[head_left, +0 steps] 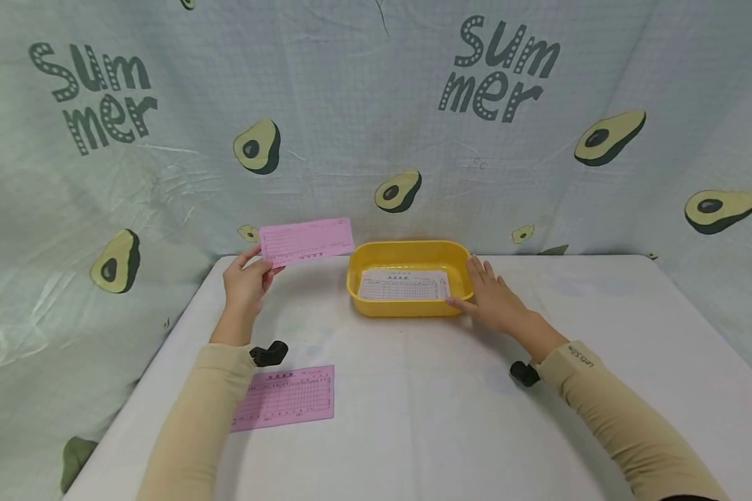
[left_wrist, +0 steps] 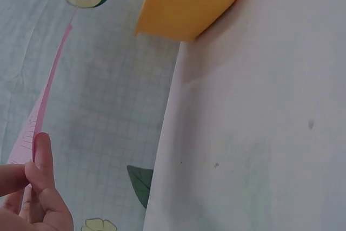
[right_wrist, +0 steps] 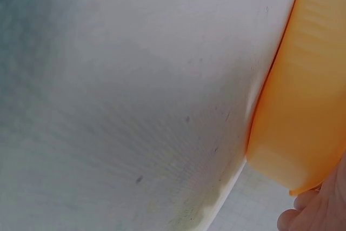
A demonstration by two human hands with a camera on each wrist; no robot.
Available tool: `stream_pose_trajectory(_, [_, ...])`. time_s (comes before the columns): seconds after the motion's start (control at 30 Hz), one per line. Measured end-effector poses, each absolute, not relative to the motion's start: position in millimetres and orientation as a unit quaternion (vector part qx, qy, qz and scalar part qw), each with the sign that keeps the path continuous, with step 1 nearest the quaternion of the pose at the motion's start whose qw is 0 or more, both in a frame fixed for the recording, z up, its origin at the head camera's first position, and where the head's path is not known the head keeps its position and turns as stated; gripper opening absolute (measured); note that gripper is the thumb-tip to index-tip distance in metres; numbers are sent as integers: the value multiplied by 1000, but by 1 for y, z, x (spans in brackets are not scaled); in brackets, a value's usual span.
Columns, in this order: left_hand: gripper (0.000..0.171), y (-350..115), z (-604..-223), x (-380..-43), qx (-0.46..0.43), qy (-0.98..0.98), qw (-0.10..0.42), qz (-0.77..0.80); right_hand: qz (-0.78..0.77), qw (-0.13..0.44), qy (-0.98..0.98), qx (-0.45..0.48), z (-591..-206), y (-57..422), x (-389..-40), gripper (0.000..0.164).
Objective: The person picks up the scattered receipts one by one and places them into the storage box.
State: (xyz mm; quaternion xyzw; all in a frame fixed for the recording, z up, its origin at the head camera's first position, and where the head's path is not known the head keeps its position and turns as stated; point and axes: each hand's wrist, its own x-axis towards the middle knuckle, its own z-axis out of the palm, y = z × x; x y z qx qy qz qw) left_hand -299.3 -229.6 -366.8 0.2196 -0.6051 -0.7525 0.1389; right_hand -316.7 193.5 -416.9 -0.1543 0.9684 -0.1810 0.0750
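My left hand (head_left: 246, 284) pinches the left end of a pink printed slip (head_left: 307, 240), held up off the table to the left of a yellow basin (head_left: 361, 304). In the left wrist view the slip (left_wrist: 46, 101) shows nearly edge-on between thumb and fingers (left_wrist: 46, 187). Several fingers of my right hand (head_left: 491, 299) lie straight along the basin's right side, touching its rim. The right wrist view has the basin's outer wall (right_wrist: 303, 90) with fingertips (right_wrist: 305, 201) at its edge. Inside the basin lies a white printed slip (head_left: 404, 285).
A second pink slip (head_left: 294, 396) lies flat on the white table (head_left: 451, 417), partly behind my left sleeve. Behind the table hangs a pale curtain (head_left: 351, 90) printed with avocados and lettering.
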Motion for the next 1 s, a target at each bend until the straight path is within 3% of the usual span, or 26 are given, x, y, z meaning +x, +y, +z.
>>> stream_pose_trajectory(0.47, [43,-189,-375,-299,181,-646,78,-737,-189,68,967,-154,-419,194,-318,112])
stream_pose_trajectory(1.0, [51,-150,-374,-306,141,-652,2,-745,-191,73,967,-152,-420,195,-323,112])
